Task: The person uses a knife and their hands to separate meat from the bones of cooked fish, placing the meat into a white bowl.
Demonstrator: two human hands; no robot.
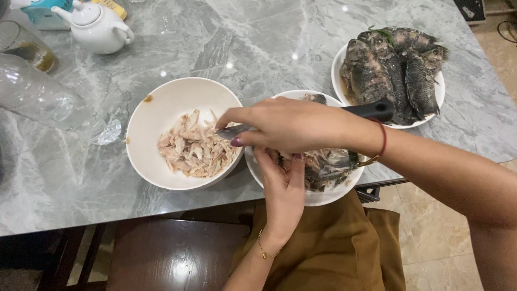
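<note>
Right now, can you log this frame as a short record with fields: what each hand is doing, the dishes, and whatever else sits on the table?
right hand: grips a black-handled metal utensil, its tip over the bowl
left hand: fingers on the fish scraps in the near white plate
bowl: white round bowl holding shredded pale fish meat
far plate: white plate of whole dark cooked fish
table: grey marble tabletop
other: white teapot, clear plastic bottle lying down

A black-handled spoon (pixel 301 121) lies tilted over a white plate (pixel 323 199) of picked-apart fish at the worktop's near edge. Just left, a white bowl (pixel 161 108) holds pale shredded fish meat (pixel 194 148).
</note>
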